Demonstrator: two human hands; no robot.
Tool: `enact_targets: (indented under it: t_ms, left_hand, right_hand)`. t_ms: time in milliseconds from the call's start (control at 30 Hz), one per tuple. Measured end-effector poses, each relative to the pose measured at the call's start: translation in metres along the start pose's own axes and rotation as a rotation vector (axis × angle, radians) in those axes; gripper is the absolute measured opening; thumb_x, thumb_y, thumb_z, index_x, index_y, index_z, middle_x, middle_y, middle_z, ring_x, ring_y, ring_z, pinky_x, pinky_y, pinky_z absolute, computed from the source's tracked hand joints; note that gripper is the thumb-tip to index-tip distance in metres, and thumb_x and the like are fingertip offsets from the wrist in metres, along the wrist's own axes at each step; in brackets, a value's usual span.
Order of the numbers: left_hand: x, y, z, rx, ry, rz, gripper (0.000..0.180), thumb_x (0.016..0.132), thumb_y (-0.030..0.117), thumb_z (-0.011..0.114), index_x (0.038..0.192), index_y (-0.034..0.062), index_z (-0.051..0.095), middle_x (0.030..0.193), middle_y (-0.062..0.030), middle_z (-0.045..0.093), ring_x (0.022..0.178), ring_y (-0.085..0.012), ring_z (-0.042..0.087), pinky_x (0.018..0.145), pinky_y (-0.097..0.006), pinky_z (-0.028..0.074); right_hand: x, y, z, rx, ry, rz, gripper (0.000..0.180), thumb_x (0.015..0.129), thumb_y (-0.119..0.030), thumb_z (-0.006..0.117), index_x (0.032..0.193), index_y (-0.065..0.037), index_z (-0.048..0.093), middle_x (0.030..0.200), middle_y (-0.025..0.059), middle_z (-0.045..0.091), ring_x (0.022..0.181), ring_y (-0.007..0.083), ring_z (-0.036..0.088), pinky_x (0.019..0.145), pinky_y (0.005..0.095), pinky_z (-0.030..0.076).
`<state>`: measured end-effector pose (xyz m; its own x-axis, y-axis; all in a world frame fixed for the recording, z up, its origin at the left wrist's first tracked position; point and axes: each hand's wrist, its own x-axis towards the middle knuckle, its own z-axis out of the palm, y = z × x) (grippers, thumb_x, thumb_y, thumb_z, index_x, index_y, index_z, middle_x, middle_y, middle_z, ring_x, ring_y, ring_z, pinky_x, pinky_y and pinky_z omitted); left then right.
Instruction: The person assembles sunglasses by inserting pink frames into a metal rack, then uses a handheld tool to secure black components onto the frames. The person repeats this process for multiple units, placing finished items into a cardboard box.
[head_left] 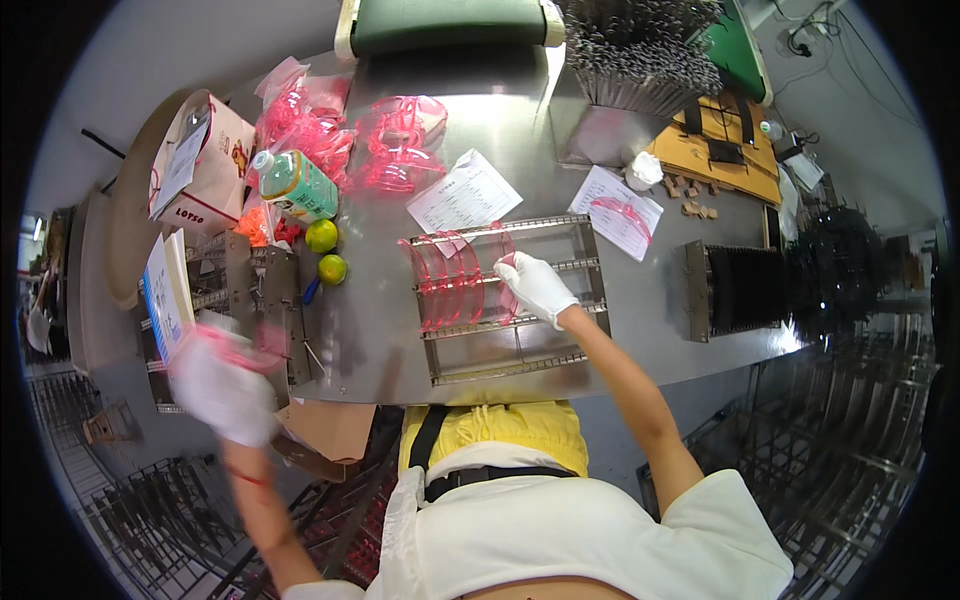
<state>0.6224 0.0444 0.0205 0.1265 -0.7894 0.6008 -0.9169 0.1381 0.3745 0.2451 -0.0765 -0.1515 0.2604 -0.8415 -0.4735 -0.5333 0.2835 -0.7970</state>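
Note:
My right hand [536, 287], in a white glove, pinches the edge of a clear pink curved lens [507, 300] standing in a metal slotted rack [597, 278]. Several similar pink lenses [448, 285] stand side by side in the left part of this rack. My left hand [225, 385], also gloved, is off to the left near the table's front edge and smeared by motion. A clear pink curved lens [245, 350] shows at its fingers, with its outline blurred. Beneath and behind that hand are more metal racks [275, 300], partly hidden by it.
Bagged pink pieces [300, 120], loose pink lenses [400, 145], a bottle [297, 185] and two green fruits [321, 236] lie at left. Printed sheets [465, 195] lie behind the rack. A black-filled rack [740, 290] stands right; a bin of metal rods [610, 130] stands behind.

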Motion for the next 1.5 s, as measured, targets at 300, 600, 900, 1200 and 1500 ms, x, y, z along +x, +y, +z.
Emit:
enact_targets:
  t_ms: [300,600,900,1200,1500]
  left_hand:
    - [0.179,-0.023,-0.001,0.212,0.35,-0.133,0.037,0.095,0.028,0.054,0.122,0.0043,0.06,0.117,-0.0148,0.063,0.108,-0.0299,0.06,0.094,-0.039,0.046]
    - [0.176,-0.023,0.37,0.532,-0.608,0.214,0.024,0.087,0.017,0.055,0.103,0.0119,0.071,0.095,-0.0128,0.071,0.082,-0.0268,0.071,0.07,-0.044,0.055]
    - [0.224,0.0,0.298,0.455,-0.331,0.467,0.018,0.086,0.018,0.057,0.081,0.0113,0.073,0.08,-0.0114,0.07,0.074,-0.0285,0.069,0.061,-0.039,0.052]
    - [0.042,0.117,0.135,-0.322,0.074,-0.052,0.008,0.093,0.009,0.057,0.089,0.005,0.063,0.093,-0.0043,0.064,0.084,-0.0125,0.061,0.073,-0.027,0.047]
    - [0.086,0.182,0.079,-1.08,-0.006,0.092,0.027,0.095,0.011,0.057,0.119,-0.0017,0.061,0.124,-0.0127,0.058,0.105,-0.0231,0.062,0.08,-0.031,0.053]
  right_hand:
    - [0.007,-0.029,0.031,-0.532,0.161,0.01,0.036,0.096,-0.031,0.042,0.108,-0.001,0.058,0.088,0.0264,0.068,0.084,0.0438,0.066,0.08,0.0512,0.051]
    - [-0.005,-0.021,0.021,-0.009,0.067,0.161,0.055,0.1,-0.052,0.037,0.119,-0.006,0.06,0.082,0.0181,0.07,0.077,0.0339,0.069,0.076,0.0425,0.052]
    - [-0.047,0.003,-0.008,0.64,0.308,0.108,0.049,0.102,-0.043,0.044,0.12,0.0,0.059,0.078,0.0064,0.067,0.063,0.0106,0.062,0.058,0.0236,0.049]
    - [-0.089,-0.152,-0.029,1.262,-0.399,-0.169,0.046,0.1,-0.044,0.049,0.117,-0.002,0.058,0.094,0.0063,0.066,0.074,0.0085,0.061,0.062,0.0203,0.047]
    - [-0.171,-0.22,-0.073,0.676,0.234,-0.558,0.017,0.096,-0.015,0.057,0.103,0.0,0.062,0.068,0.0008,0.064,0.05,0.0055,0.056,0.044,0.0182,0.038]
